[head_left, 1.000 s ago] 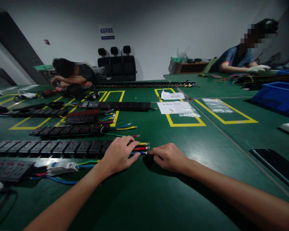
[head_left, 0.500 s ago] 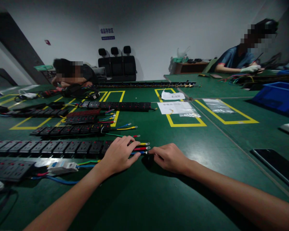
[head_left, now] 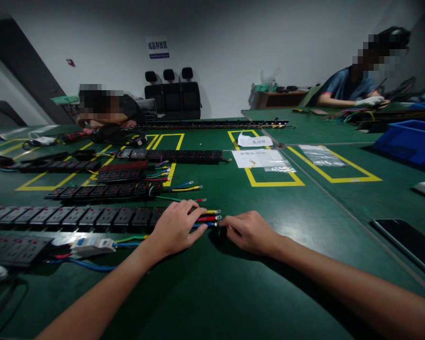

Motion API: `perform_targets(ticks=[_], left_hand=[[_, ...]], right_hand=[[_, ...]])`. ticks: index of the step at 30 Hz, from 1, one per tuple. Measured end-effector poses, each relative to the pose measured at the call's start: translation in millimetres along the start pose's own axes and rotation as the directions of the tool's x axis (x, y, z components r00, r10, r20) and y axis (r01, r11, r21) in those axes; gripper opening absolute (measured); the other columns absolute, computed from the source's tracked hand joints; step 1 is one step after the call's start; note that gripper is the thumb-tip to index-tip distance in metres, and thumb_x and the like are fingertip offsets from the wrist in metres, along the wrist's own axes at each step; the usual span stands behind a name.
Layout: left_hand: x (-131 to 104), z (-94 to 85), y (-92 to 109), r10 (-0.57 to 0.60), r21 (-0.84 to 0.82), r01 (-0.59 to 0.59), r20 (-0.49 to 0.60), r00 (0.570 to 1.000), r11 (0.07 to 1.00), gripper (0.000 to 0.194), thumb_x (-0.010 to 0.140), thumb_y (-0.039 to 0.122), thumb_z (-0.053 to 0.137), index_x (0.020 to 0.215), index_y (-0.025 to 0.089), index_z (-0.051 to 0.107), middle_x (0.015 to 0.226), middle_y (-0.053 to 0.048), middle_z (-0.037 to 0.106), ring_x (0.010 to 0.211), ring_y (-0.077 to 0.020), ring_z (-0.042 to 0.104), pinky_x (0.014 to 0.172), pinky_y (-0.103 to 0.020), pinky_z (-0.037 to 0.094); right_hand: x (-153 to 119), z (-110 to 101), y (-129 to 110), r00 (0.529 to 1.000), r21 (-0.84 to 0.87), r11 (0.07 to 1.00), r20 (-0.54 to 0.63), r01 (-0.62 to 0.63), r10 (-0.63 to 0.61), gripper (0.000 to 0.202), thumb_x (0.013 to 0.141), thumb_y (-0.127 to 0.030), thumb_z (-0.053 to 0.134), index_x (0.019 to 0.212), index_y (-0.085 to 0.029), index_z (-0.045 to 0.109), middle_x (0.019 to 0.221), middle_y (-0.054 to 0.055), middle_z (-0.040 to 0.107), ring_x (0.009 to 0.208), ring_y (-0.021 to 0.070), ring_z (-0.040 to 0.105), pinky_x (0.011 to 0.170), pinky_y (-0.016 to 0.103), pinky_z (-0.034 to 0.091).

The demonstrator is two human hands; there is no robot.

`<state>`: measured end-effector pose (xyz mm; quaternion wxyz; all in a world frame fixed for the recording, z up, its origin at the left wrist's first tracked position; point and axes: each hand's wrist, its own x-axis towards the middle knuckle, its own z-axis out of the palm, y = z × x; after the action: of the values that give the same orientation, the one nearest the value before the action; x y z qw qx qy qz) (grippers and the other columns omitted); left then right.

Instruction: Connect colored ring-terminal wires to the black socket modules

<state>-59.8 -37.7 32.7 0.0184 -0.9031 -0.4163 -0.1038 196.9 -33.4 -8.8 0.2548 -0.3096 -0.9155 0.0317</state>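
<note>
A long black socket strip lies across the table, and yellow, red and blue wires come out of its right end. My left hand lies over that end, fingers and thumb curled around the wires, partly hiding them. Beyond it show the tips of the yellow wire, the red wire and the blue wire, each with a metal ring terminal. My right hand is closed, thumb and index finger pinched at the blue wire's ring terminal. The fingertips partly hide what lies between them.
More socket strips with loose wires lie behind, and another with a white breaker lies nearer. Papers, a phone and a blue bin are to the right. Two people work at the far side.
Both hands stay in almost the same place on the wires. The view has shifted very slightly.
</note>
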Motion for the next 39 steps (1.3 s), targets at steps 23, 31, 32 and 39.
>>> perform_targets(ticks=[23,31,32,39], left_hand=[[-0.6,-0.1,-0.4,0.01,-0.001,-0.01,-0.017,1.0,1.0,0.038,0.099,0.042,0.055,0.128,0.02,0.064,0.117,-0.011,0.064,0.105,-0.0276,0.061,0.089,-0.044,0.048],[-0.3,0.0,0.2,0.006,0.003,-0.006,-0.001,1.0,1.0,0.037,0.1,0.043,0.053,0.128,0.021,0.063,0.118,-0.01,0.064,0.106,-0.0279,0.061,0.088,-0.044,0.048],[-0.3,0.2,0.0,0.007,0.002,-0.007,-0.001,1.0,1.0,0.037,0.1,0.043,0.053,0.128,0.021,0.063,0.118,-0.01,0.064,0.106,-0.0278,0.061,0.089,-0.044,0.048],[-0.1,0.4,-0.3,0.006,0.003,-0.006,-0.007,1.0,1.0,0.037,0.1,0.043,0.053,0.128,0.021,0.063,0.118,-0.01,0.064,0.106,-0.0274,0.061,0.089,-0.043,0.048]], right_hand=[[-0.6,0.9,0.7,0.999,-0.013,1.0,0.025,-0.021,0.022,0.023,0.094,-0.017,0.047,0.102,-0.018,0.069,0.066,0.0,0.068,0.051,0.011,0.054,0.057,0.026,0.029],[-1.4,1.9,0.9,0.993,-0.061,0.994,-0.083,-0.091,0.086,0.029,0.094,-0.016,0.045,0.107,-0.016,0.071,0.065,0.002,0.07,0.051,0.0125,0.057,0.055,0.027,0.028],[-1.4,2.4,1.3,0.991,-0.062,0.993,-0.091,-0.102,0.096,0.029,0.094,-0.016,0.045,0.106,-0.016,0.072,0.067,0.002,0.071,0.052,0.0127,0.058,0.055,0.027,0.029],[0.9,2.4,2.7,0.992,-0.057,0.991,-0.015,-0.124,0.123,0.027,0.091,-0.015,0.051,0.099,-0.019,0.076,0.076,0.004,0.077,0.055,0.0133,0.063,0.058,0.027,0.033]])
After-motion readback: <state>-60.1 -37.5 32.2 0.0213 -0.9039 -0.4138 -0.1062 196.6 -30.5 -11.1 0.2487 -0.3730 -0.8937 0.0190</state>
